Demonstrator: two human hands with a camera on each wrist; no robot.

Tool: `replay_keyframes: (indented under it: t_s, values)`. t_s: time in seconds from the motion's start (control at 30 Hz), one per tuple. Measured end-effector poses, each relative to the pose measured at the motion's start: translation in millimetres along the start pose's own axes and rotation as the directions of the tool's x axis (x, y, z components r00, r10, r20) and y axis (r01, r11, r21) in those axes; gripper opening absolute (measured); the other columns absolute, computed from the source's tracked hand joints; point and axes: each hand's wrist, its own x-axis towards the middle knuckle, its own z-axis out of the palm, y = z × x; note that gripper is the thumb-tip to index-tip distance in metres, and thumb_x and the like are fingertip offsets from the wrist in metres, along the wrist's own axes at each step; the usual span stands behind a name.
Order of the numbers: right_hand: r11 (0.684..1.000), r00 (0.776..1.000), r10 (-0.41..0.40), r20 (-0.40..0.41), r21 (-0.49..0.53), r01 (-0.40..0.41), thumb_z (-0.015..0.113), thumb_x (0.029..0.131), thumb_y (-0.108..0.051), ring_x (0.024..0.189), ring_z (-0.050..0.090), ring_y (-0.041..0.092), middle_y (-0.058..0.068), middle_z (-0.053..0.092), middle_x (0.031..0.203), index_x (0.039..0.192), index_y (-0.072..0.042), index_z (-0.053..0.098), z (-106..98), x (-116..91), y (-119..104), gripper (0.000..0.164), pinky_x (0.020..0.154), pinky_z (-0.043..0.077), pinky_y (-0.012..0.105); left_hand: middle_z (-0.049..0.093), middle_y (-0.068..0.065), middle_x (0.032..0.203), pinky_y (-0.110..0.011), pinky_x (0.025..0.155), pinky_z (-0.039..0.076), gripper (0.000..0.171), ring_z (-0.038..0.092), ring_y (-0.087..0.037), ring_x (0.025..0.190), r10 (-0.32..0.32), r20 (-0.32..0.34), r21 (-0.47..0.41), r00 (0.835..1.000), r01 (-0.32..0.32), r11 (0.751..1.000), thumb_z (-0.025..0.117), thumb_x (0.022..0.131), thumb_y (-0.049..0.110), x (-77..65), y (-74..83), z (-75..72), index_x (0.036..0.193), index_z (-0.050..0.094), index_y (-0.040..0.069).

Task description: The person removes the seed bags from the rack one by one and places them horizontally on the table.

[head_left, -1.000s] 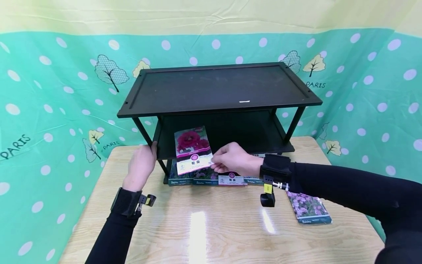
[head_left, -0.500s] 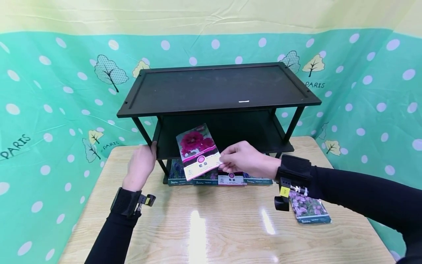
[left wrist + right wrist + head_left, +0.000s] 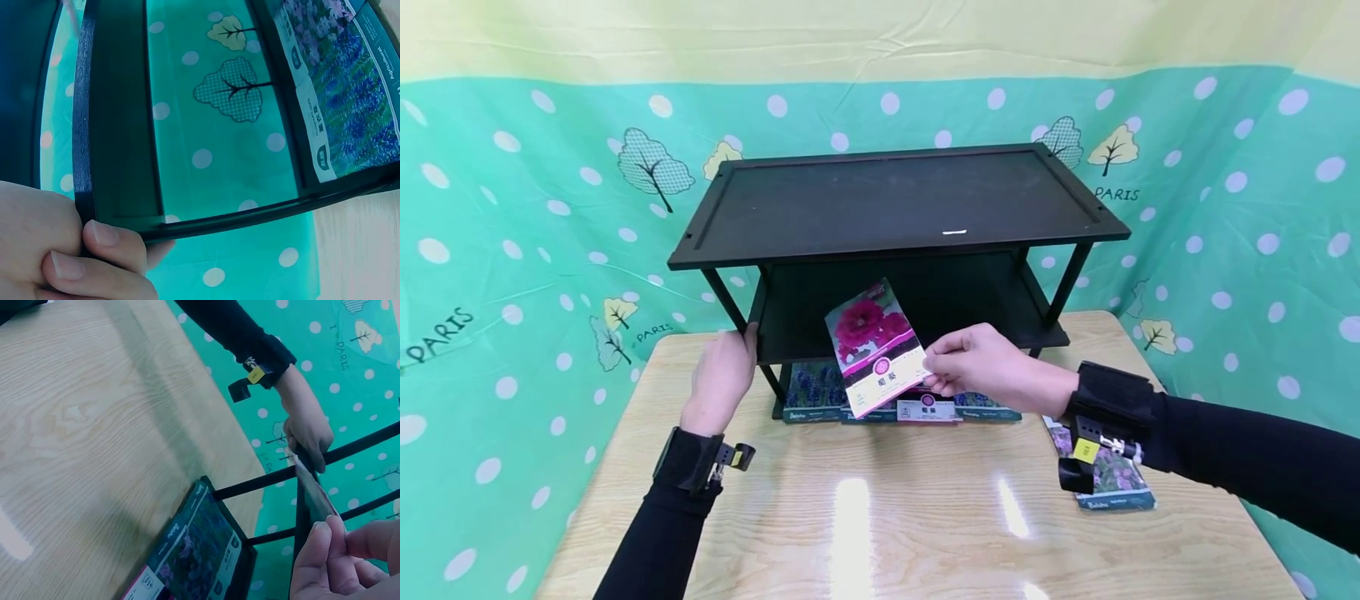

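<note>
My right hand (image 3: 976,360) pinches a seed packet (image 3: 867,327) with a magenta flower by its lower right corner. The packet is tilted in front of the middle tier of a black shelf rack (image 3: 895,204). Seen edge-on in the right wrist view, the same packet (image 3: 315,490) sits between thumb and fingers. My left hand (image 3: 721,379) grips the rack's left end at the middle tier; its fingers (image 3: 103,265) curl round the frame in the left wrist view. Below, a row of seed packets (image 3: 812,387) lies on the bottom tier, partly hidden by the held one.
Another seed packet (image 3: 1112,500) with purple flowers lies on the wooden table (image 3: 760,517) at the right, partly under my right wrist camera. A green dotted curtain (image 3: 512,250) stands behind and beside the table. A small white mark (image 3: 955,232) is on the rack's top.
My right hand has moved to the right with the magenta-flower packet, which has also tilted more. The left hand stays on the rack.
</note>
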Motion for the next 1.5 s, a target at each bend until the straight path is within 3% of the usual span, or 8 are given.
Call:
replay_keyframes:
  t_s: [0.33,0.67,0.9,1.17,1.5]
  values:
    - [0.997,0.998,-0.068,-0.012,0.035,0.068,0.064,0.104,-0.012,0.088,0.07,0.024,0.017,0.072,0.103,0.13,0.008,0.062,-15.0,-14.8,8.6,0.033,0.082,0.06,0.028,0.048,-0.011,0.062,-0.033,0.04,0.041,0.048,0.052,-0.025,0.046,-0.017,0.013,0.005,1.0,0.017,1.0,0.035,0.114,0.031,0.8,0.7,0.8,0.082,0.054,0.001]
    - [0.999,0.999,0.041,-0.012,0.005,-0.041,0.064,0.103,-0.009,0.083,0.068,0.023,0.016,0.072,0.096,0.121,0.008,0.068,-18.7,-15.6,21.8,0.025,0.079,0.06,0.029,0.047,-0.011,0.06,-0.034,0.04,0.039,0.048,0.05,-0.025,0.046,-0.012,0.007,0.007,1.0,0.012,1.0,0.035,0.114,0.031,0.5,-0.9,-1.7,0.083,0.054,0.0]
    - [0.994,0.995,0.104,0.003,0.025,-0.104,0.065,0.101,-0.004,0.075,0.065,0.018,0.015,0.07,0.09,0.124,0.01,0.065,-18.5,-10.9,28.6,0.027,0.074,0.06,0.028,0.046,-0.01,0.059,-0.034,0.04,0.04,0.047,0.051,-0.026,0.045,-0.005,-0.007,0.025,1.0,0.005,1.0,0.035,0.114,0.031,0.1,-0.6,-0.2,0.081,0.053,0.002]
    - [0.989,0.996,0.083,0.042,0.117,-0.087,0.058,0.105,-0.004,0.08,0.065,0.021,0.018,0.069,0.095,0.126,0.011,0.062,-24.9,-18.7,28.7,0.026,0.078,0.06,0.028,0.044,-0.01,0.057,-0.036,0.037,0.039,0.046,0.051,-0.027,0.043,0.012,-0.036,0.041,0.999,-0.011,0.999,0.037,0.113,0.029,0.2,0.3,0.7,0.077,0.051,0.003]
    - [0.994,0.998,0.05,0.031,0.096,-0.053,0.06,0.106,-0.009,0.084,0.066,0.021,0.018,0.07,0.097,0.127,0.012,0.061,-42.8,-38.6,35.8,0.031,0.079,0.059,0.027,0.045,-0.01,0.06,-0.035,0.039,0.039,0.049,0.051,-0.027,0.046,-0.028,0.006,0.033,1.0,0.028,0.999,0.036,0.113,0.031,0.6,1.6,-0.9,0.077,0.053,0.003]
